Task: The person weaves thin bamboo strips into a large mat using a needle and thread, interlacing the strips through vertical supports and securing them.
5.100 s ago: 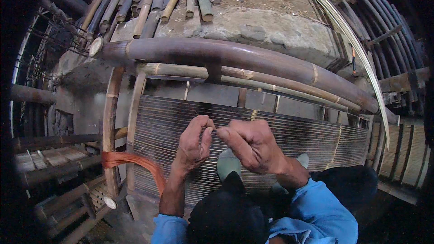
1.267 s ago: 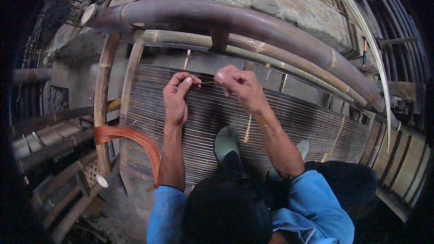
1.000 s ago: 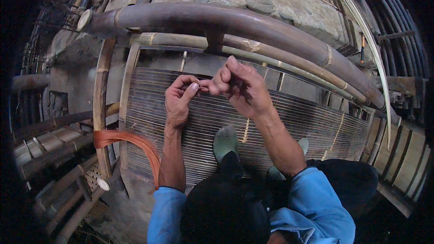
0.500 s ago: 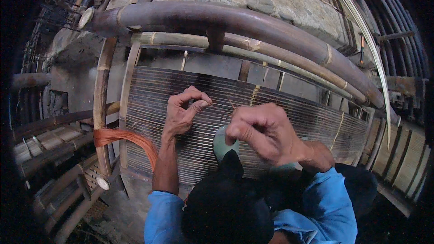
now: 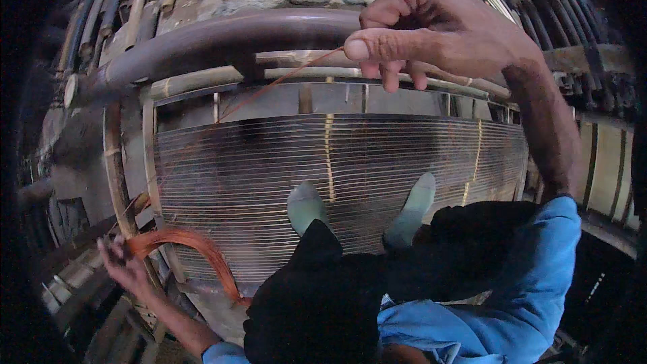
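My right hand (image 5: pixel 438 34) is raised over the far bamboo rails, its thumb and forefinger closed on a thin orange strand (image 5: pixel 283 77). That strand slants down to the left from the pinch and fades from sight over the slatted panel (image 5: pixel 249 162). The panel is a wide frame of narrow parallel slats, crossed by pale yellow bindings (image 5: pixel 329 155). At the lower left, my left hand (image 5: pixel 127 264) is beside a thick hank of orange strands (image 5: pixel 192 237) draped over a bamboo post. Blur and shadow hide how its fingers are set.
My feet in pale green socks (image 5: pixel 306 207) rest on the slats. A thick dark bamboo pole (image 5: pixel 222 40) spans the far side, above a thinner rail. Cut bamboo poles (image 5: pixel 138 3) lie at the far left, and more slatted panels (image 5: pixel 606 162) stand at the right.
My right hand has risen up and away, drawing an orange strand out long. My left hand has gone from above the slats to the hank at the lower left. The view has shifted.
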`<state>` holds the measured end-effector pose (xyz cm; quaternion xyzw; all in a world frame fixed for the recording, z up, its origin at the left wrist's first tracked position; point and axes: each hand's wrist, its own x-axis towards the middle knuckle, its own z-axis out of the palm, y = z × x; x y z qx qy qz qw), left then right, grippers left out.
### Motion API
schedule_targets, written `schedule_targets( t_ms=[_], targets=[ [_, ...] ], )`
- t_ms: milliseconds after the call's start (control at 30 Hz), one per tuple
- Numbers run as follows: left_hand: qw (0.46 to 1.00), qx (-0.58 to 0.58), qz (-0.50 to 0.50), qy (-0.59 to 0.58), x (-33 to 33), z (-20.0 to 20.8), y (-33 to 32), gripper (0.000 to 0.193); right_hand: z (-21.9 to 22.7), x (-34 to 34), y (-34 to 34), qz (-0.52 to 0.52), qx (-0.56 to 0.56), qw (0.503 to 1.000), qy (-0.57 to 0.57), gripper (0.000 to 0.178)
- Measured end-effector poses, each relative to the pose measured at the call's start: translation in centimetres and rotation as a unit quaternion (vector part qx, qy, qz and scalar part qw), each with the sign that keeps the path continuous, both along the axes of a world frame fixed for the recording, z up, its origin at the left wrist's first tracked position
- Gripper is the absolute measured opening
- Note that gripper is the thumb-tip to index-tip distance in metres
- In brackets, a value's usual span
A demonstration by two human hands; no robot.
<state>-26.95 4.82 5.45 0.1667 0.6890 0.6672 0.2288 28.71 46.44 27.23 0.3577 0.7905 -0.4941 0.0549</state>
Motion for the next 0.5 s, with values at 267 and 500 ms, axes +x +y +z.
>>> schedule_targets(
  t_ms=[267,500],
  targets=[
    [0.867,-0.002,0.495,-0.062,-5.2,5.7,-16.3,0.038,-1.8,10.5,-1.9,0.132,-0.074,0.960,-0.234,0.031],
    [0.853,-0.405,0.286,0.161,-5.9,7.9,-9.4,0.039,-21.0,17.1,-4.4,0.064,0.171,0.982,-0.043,0.030]
  ],
)
